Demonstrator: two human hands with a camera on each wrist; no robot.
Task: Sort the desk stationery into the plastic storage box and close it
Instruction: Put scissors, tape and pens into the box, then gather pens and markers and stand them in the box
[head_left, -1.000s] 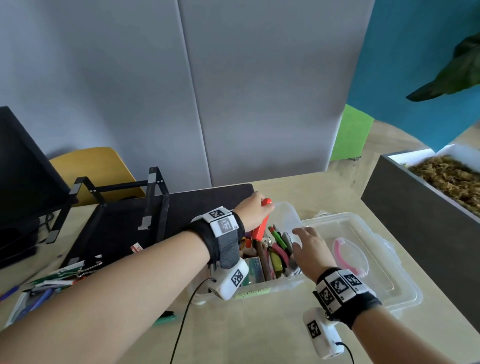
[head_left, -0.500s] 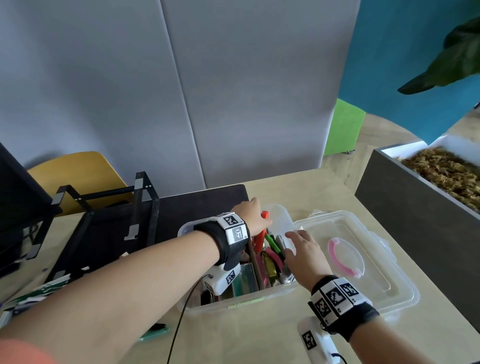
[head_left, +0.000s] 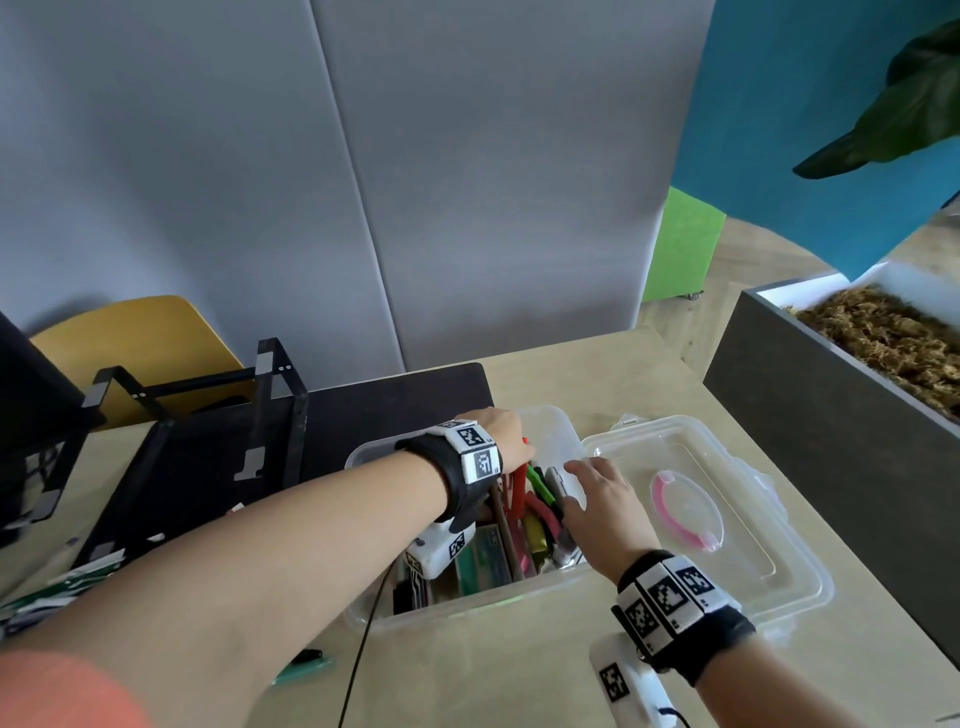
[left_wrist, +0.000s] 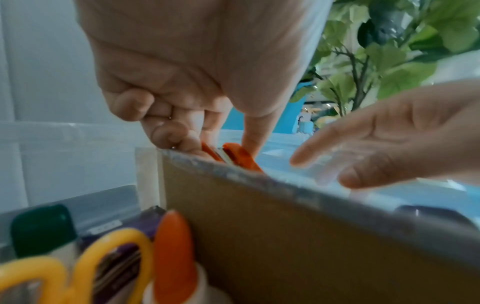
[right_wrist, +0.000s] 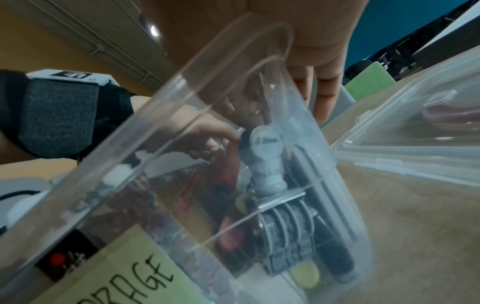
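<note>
The clear plastic storage box (head_left: 467, 610) stands open on the desk, packed with pens, pliers and a date stamp (right_wrist: 267, 164). Its lid (head_left: 779, 551), with a pink handle (head_left: 680, 514), lies flipped open on the right. My left hand (head_left: 522, 457) reaches down into the box and pinches a red-orange tool (left_wrist: 239, 156), standing on end beside a brown card divider (left_wrist: 285, 226). My right hand (head_left: 576, 483) is open, its straight fingers resting on the box's right rim. Yellow-handled scissors (left_wrist: 103, 246) and a glue bottle (left_wrist: 174, 246) fill the box's left part.
A black monitor riser (head_left: 275, 415) on a dark mat (head_left: 389, 405) sits left of the box. A grey planter (head_left: 831, 467) walls off the right side. A green pen (head_left: 306, 670) and loose papers (head_left: 52, 592) lie at the near left. A cable (head_left: 363, 649) hangs from my left wrist.
My left hand has lowered the red-orange tool deeper into the box. The right hand stays at the box's right rim.
</note>
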